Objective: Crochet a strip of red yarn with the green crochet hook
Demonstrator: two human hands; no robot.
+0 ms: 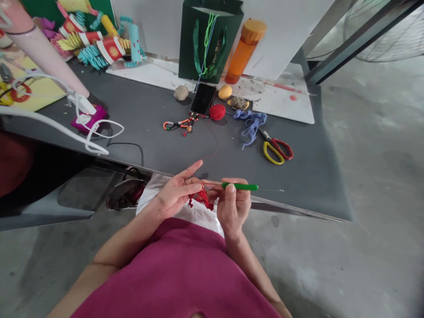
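My right hand is closed around a green-handled crochet hook, its metal shaft pointing right. My left hand pinches a small red crochet piece between thumb and fingers, with the index finger stretched out. A thin red yarn strand runs from the piece up over the dark table to a red yarn ball. Both hands hover at the table's near edge, above my lap.
On the table lie yellow-and-red scissors, blue yarn, a black phone, a bead string, beige and yellow yarn balls, a green gift bag and an orange bottle. White cables and paper crafts sit left.
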